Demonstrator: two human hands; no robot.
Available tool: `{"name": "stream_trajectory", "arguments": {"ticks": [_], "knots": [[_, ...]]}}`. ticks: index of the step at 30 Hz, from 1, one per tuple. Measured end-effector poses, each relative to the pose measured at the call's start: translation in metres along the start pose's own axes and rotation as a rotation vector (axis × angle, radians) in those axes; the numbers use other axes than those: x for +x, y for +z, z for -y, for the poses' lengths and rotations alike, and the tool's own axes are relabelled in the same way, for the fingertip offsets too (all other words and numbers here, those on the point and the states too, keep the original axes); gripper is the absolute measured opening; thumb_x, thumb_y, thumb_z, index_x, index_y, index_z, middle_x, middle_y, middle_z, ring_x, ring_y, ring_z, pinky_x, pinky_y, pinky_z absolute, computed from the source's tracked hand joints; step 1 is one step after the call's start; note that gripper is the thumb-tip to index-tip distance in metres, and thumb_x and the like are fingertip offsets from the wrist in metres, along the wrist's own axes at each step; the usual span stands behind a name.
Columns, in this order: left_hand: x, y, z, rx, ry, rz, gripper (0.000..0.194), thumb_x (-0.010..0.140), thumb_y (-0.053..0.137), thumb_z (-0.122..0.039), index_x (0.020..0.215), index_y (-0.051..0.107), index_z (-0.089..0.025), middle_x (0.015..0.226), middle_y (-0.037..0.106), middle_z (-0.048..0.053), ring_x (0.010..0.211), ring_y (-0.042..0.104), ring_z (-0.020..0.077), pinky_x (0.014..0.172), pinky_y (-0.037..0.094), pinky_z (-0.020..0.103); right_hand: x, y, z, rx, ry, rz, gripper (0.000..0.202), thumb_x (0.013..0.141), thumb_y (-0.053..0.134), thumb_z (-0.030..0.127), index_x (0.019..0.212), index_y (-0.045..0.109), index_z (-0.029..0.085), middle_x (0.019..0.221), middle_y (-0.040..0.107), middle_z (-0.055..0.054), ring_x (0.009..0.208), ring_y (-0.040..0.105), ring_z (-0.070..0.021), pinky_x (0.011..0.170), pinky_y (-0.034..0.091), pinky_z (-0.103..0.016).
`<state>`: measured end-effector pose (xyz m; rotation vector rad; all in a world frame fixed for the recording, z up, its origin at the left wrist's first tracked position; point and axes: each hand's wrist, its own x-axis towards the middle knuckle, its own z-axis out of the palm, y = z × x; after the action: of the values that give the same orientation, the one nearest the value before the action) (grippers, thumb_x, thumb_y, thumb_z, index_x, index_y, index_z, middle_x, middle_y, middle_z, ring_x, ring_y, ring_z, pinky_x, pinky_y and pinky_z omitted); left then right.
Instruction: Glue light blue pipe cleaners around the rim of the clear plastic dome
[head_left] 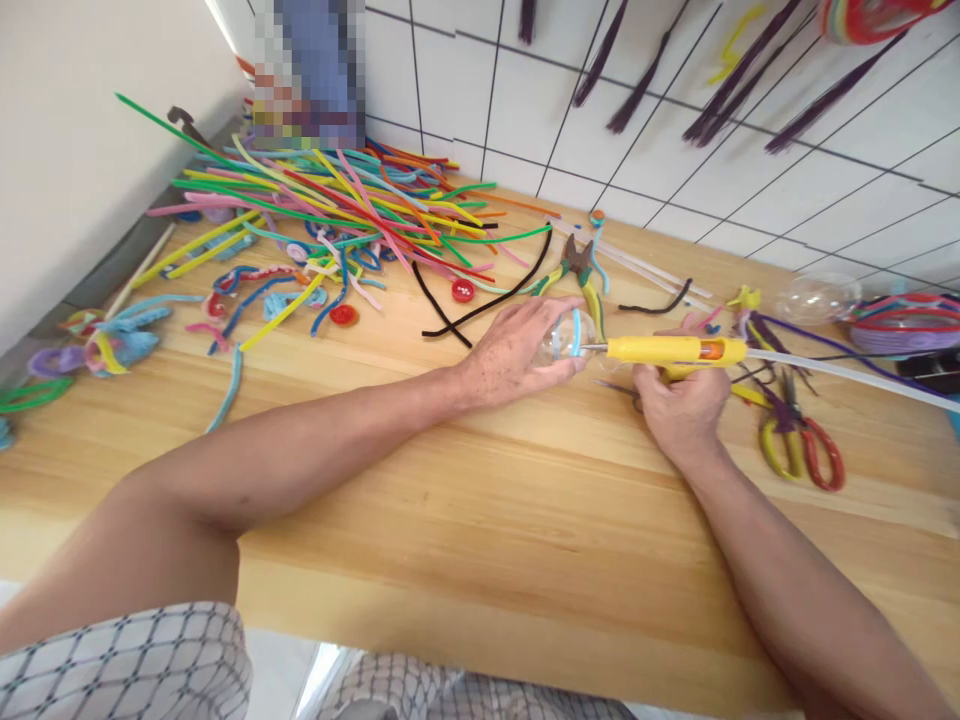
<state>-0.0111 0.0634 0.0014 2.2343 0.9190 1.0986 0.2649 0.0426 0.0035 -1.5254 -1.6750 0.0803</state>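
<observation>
My left hand (517, 350) is wrapped round a small clear plastic ball (566, 337) with a light blue strip across it. In my right hand (684, 405) is a yellow hot glue gun (667, 350), its handle gripped in closed fingers. The gun's metal nozzle points left, at or very near the ball's right side; whether it touches I cannot tell. A white glue stick (840, 370) runs out of the gun's back end to the right. Just behind the ball lie pliers (577, 265) with green and yellow handles.
A pile of coloured pipe cleaners (337, 200) covers the back left. Scissors (799, 435) with red and yellow handles lie right of my right hand. Another clear ball (817, 297) is at the back right. Dark tassels (645, 85) hang before the tiled wall (480, 60).
</observation>
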Motion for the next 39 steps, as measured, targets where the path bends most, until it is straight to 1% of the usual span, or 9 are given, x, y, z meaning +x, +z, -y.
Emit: {"name": "stream_trajectory", "arguments": {"ticks": [3, 6, 11, 14, 20, 24, 29, 31, 39], "knots": [[-0.0001, -0.0002, 0.0001, -0.005, 0.004, 0.002, 0.065, 0.105, 0.07, -0.049, 0.16, 0.053, -0.017, 0.154, 0.069, 0.018, 0.145, 0.065, 0.0329, 0.127, 0.049, 0.049, 0.0009, -0.0001, 0.0007, -0.017, -0.014, 0.0, 0.02, 0.076, 0.068, 0.032, 0.096, 0.071, 0.028, 0.091, 0.082, -0.007, 0.084, 0.08, -0.0322, 0.08, 0.066, -0.046], [-0.0001, -0.0003, 0.0006, -0.007, 0.005, 0.004, 0.064, 0.105, 0.07, -0.048, 0.16, 0.053, -0.019, 0.155, 0.069, 0.017, 0.146, 0.065, 0.0326, 0.127, 0.05, 0.049, 0.0016, -0.001, 0.0026, -0.022, -0.019, 0.009, 0.02, 0.077, 0.068, 0.031, 0.096, 0.071, 0.028, 0.086, 0.082, -0.005, 0.075, 0.078, -0.0299, 0.077, 0.066, -0.045], [0.0001, 0.0003, 0.0011, 0.005, 0.015, 0.0, 0.064, 0.104, 0.071, -0.046, 0.159, 0.053, -0.018, 0.155, 0.069, 0.018, 0.146, 0.065, 0.0329, 0.127, 0.049, 0.05, 0.0022, -0.0016, 0.0053, -0.021, -0.04, 0.01, 0.006, 0.078, 0.066, 0.031, 0.084, 0.068, 0.03, 0.082, 0.081, -0.005, 0.07, 0.075, -0.0275, 0.07, 0.063, -0.042], [0.0003, 0.0008, 0.0013, 0.015, 0.005, 0.003, 0.065, 0.104, 0.071, -0.047, 0.16, 0.053, -0.019, 0.155, 0.069, 0.018, 0.146, 0.065, 0.0332, 0.127, 0.05, 0.05, 0.0015, -0.0016, 0.0044, -0.023, -0.039, 0.001, 0.006, 0.078, 0.067, 0.031, 0.083, 0.068, 0.03, 0.081, 0.08, -0.005, 0.069, 0.074, -0.0274, 0.069, 0.062, -0.042], [0.0003, 0.0009, 0.0018, 0.014, 0.016, -0.005, 0.064, 0.105, 0.07, -0.048, 0.159, 0.053, -0.017, 0.154, 0.07, 0.018, 0.145, 0.066, 0.0328, 0.128, 0.049, 0.05, 0.0011, -0.0012, 0.0029, -0.035, -0.038, 0.02, 0.004, 0.078, 0.067, 0.03, 0.082, 0.067, 0.03, 0.071, 0.074, -0.003, 0.064, 0.07, -0.027, 0.066, 0.061, -0.041], [0.0004, 0.0009, 0.0023, 0.012, 0.02, -0.001, 0.063, 0.105, 0.07, -0.047, 0.159, 0.053, -0.018, 0.153, 0.07, 0.017, 0.145, 0.066, 0.0324, 0.128, 0.049, 0.05, 0.002, -0.0017, 0.0053, -0.038, -0.045, 0.021, 0.004, 0.079, 0.066, 0.03, 0.082, 0.067, 0.03, 0.073, 0.075, -0.003, 0.062, 0.069, -0.0254, 0.066, 0.061, -0.04], [0.0005, 0.0016, 0.0025, 0.017, 0.016, -0.002, 0.064, 0.104, 0.07, -0.048, 0.159, 0.053, -0.019, 0.154, 0.07, 0.017, 0.145, 0.066, 0.0328, 0.128, 0.049, 0.051, 0.0008, -0.0015, 0.0047, -0.031, -0.034, 0.012, 0.007, 0.078, 0.068, 0.03, 0.085, 0.069, 0.03, 0.076, 0.075, -0.004, 0.074, 0.075, -0.0289, 0.075, 0.064, -0.043], [0.0005, 0.0017, 0.0022, 0.015, 0.015, -0.002, 0.065, 0.104, 0.071, -0.048, 0.159, 0.052, -0.019, 0.155, 0.069, 0.017, 0.146, 0.065, 0.033, 0.128, 0.049, 0.051, 0.0, -0.0011, 0.004, -0.023, -0.034, 0.001, 0.009, 0.077, 0.069, 0.031, 0.086, 0.069, 0.03, 0.078, 0.076, -0.005, 0.076, 0.075, -0.0296, 0.075, 0.064, -0.043], [0.0004, 0.002, 0.0031, 0.008, 0.018, 0.002, 0.065, 0.105, 0.071, -0.049, 0.159, 0.053, -0.019, 0.154, 0.069, 0.017, 0.146, 0.065, 0.0327, 0.128, 0.049, 0.05, 0.0015, -0.0019, 0.0076, -0.039, -0.015, 0.033, 0.008, 0.079, 0.067, 0.03, 0.087, 0.069, 0.03, 0.084, 0.08, -0.005, 0.067, 0.073, -0.0263, 0.071, 0.064, -0.042]]}}
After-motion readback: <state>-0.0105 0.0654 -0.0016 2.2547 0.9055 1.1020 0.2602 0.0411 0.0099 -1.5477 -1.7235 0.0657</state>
